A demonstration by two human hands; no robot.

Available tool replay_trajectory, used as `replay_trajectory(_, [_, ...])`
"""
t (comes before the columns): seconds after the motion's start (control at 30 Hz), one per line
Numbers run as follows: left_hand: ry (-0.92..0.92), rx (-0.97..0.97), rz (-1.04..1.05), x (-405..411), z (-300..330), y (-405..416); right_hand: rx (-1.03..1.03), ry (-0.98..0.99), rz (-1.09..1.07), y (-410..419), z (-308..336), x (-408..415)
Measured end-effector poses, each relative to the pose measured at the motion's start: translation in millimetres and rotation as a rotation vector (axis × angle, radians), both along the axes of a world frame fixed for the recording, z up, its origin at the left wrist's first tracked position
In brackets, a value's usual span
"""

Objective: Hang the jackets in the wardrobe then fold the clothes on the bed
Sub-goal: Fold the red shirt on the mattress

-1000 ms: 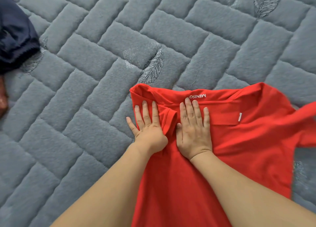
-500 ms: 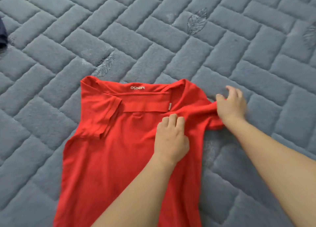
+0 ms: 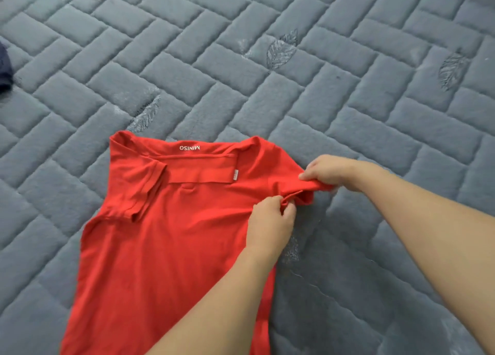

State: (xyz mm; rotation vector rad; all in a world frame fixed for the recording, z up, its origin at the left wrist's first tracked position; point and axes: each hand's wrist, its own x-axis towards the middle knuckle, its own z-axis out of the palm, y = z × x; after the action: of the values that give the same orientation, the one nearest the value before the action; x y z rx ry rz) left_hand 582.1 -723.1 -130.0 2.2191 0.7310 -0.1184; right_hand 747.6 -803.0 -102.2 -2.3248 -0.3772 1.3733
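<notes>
**A:** We see a red polo shirt [image 3: 171, 234] lying flat on the bed [image 3: 348, 92]. The bed has a grey quilted cover with a brick pattern and little leaf shapes sewn into it.

**B:** Yes, and the shirt lies with its collar [image 3: 199, 171] away from us. We can read white letters near the neck, upside down. One short sleeve [image 3: 139, 191] is folded in over the body of the shirt, on our left side.

**A:** What are our hands doing?

**B:** Our right hand [image 3: 328, 171] holds the other sleeve [image 3: 300, 191], out at the right edge of the shirt. Its fingers are curled round the cloth.

**A:** And our left hand [image 3: 270, 220]?

**B:** It is just beside the right one. It pinches the red cloth near the armpit, with thumb and fingers closed on a little bunch of it. Our left arm reaches across the lower part of the shirt.

**A:** We also see a bit of a dark blue cloth [image 3: 4, 71] at the far left edge of the bed, well apart from the shirt. We cannot tell what it is.
</notes>
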Motion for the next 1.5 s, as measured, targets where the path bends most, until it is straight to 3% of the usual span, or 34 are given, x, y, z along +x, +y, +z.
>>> replay_trajectory(0.1, [-0.034,-0.57,0.436,-14,17,29,0.278,0.198,-0.265,31,26,-1])
replay_trajectory(0.13, [-0.01,-0.64,0.559,-21,22,41,0.34,0.237,-0.287,46,31,-6])
replay_trajectory(0.2, [0.143,-0.408,0.61,-32,22,66,0.319,0.03,-0.17,75,22,-20])
replay_trajectory(0.27, [0.327,0.012,0.44,-45,11,96,0.148,-0.392,0.028,100,-6,-48])
replay_trajectory(0.3, [0.387,0.148,0.312,-49,5,109,0.104,-0.506,0.089,109,-19,-65])
replay_trajectory(0.4, [0.641,0.247,-0.035,-59,-31,133,-0.012,-0.702,0.22,124,-66,-106])
replay_trajectory(0.53, [0.676,0.303,-0.013,-63,-73,137,0.003,-0.965,0.173,125,-112,-115])
replay_trajectory(0.9, [0.621,0.317,-0.017,-67,-84,138,-0.022,-1.074,0.181,126,-121,-114])
replay_trajectory(1.13, [0.572,0.279,-0.034,-64,-85,142,-0.044,-1.04,0.092,128,-110,-122])
replay_trajectory(1.27, [0.488,0.195,-0.111,-80,-67,149,-0.153,-0.958,-0.173,101,-99,-169])
replay_trajectory(1.33, [0.367,0.201,-0.108,-112,-62,148,-0.182,-0.934,-0.189,79,-94,-214])
replay_trajectory(1.43, [0.232,0.257,0.049,-181,-61,140,-0.233,-0.915,-0.239,46,-89,-282])
replay_trajectory(1.5, [0.237,0.265,0.144,-233,-60,131,-0.274,-0.864,-0.369,33,-88,-326])
